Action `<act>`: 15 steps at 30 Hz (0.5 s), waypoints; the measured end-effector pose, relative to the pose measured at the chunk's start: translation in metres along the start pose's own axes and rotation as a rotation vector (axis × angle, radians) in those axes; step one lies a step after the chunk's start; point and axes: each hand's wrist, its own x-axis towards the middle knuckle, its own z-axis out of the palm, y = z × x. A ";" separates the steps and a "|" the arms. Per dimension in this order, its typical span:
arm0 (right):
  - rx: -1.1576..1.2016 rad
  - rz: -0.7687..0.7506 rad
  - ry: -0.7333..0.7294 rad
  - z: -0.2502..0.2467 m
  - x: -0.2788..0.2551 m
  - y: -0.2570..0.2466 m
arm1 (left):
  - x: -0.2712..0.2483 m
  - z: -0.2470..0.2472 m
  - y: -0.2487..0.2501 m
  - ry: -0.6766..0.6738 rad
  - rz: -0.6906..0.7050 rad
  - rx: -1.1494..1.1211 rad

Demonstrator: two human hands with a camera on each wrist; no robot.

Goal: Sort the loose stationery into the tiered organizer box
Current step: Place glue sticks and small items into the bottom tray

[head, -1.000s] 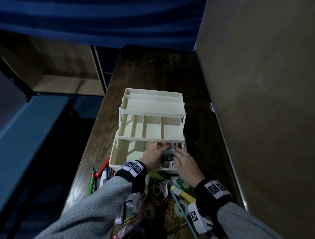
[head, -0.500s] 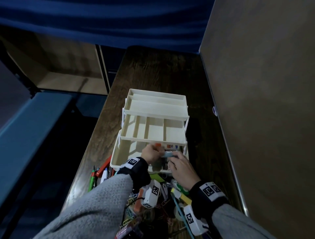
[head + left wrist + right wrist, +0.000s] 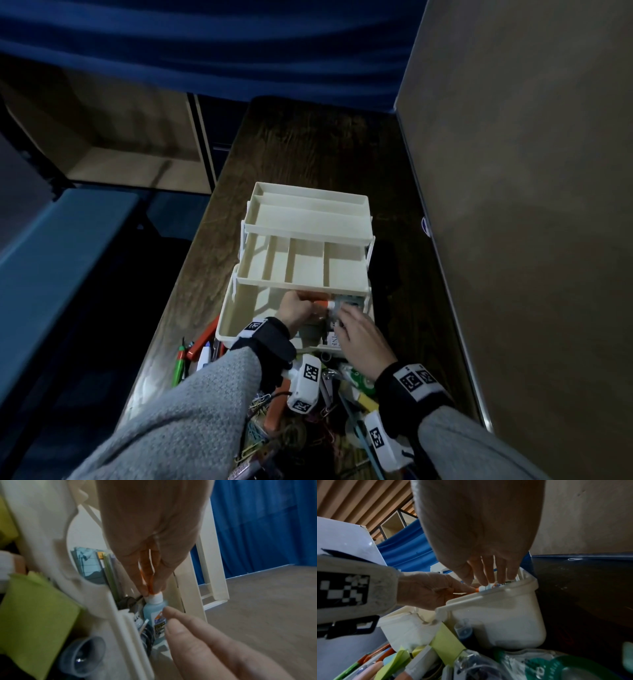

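Left hand (image 3: pixel 297 310) pinches a glue bottle (image 3: pixel 157 616) by its orange cap, right hand (image 3: pixel 359 337), fingers straight, steadying it in the organizer's (image 3: pixel 308 265) bottom tier. Upper tiers look empty; most stationery (image 3: pixel 274 418) remains heaped on the desk (image 3: pixel 308 147) at 6 o'clock.

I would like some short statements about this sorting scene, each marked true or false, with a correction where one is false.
1. The left hand pinches the orange cap of the glue bottle. True.
2. The glue bottle is over the top tier of the organizer box. False: it is at the bottom tier, on the right side.
3. The right hand has its fingers on the bottle's body. True.
4. The middle tier holds pens. False: its compartments look bare.
5. Loose stationery lies on the table near the person. True.
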 end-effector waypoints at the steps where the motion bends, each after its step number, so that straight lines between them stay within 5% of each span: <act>1: -0.012 0.017 -0.045 0.001 0.002 0.000 | 0.001 0.000 -0.001 0.018 0.006 0.025; 4: -0.057 0.050 -0.096 0.004 0.007 0.001 | 0.005 -0.002 -0.007 0.074 0.033 0.089; 9: -0.121 0.024 0.046 0.007 0.011 -0.001 | 0.010 -0.010 -0.012 0.195 0.121 0.415; 15: -0.115 0.046 -0.019 0.006 0.011 0.001 | 0.009 0.001 -0.009 0.041 0.170 0.574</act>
